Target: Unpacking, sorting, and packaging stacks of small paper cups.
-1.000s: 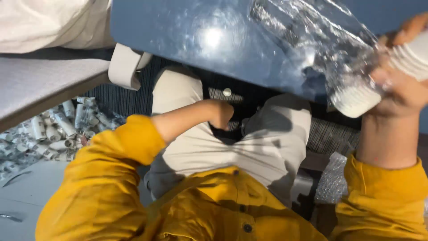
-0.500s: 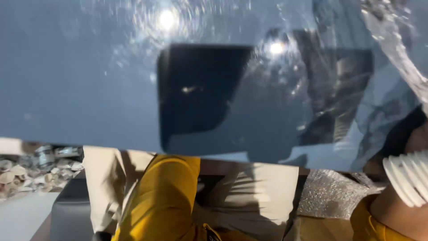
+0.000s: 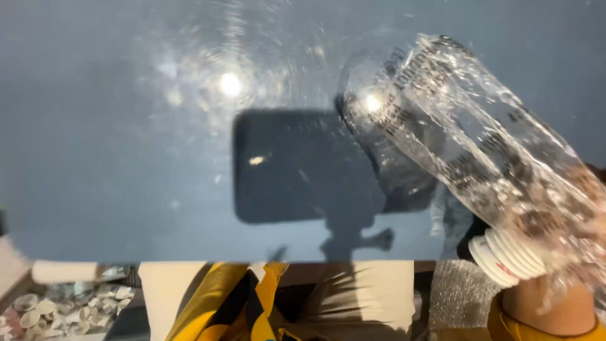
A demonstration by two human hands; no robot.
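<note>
— One thing stands out to us: the clear, crumpled plastic bottle has swung into view. Half a second ago we saw only its edge at the far right; now it lies slanted above the glossy dark blue surface, base pointing far and left, white ribbed cap near and right.

— And our right hand?

— It has kept its hold near the neck. We make out the fingers only dimly through the plastic, but they look wrapped around the bottle.

— The left hand?

— A second ago it rested on our lap; now we cannot see it, so we cannot tell its fingers' state. Our view has tilted up: the surface fills most of the frame, with only the yellow sleeve below its near edge.

— So the bottle remains gripped, raised over the surface, not set down.
</note>
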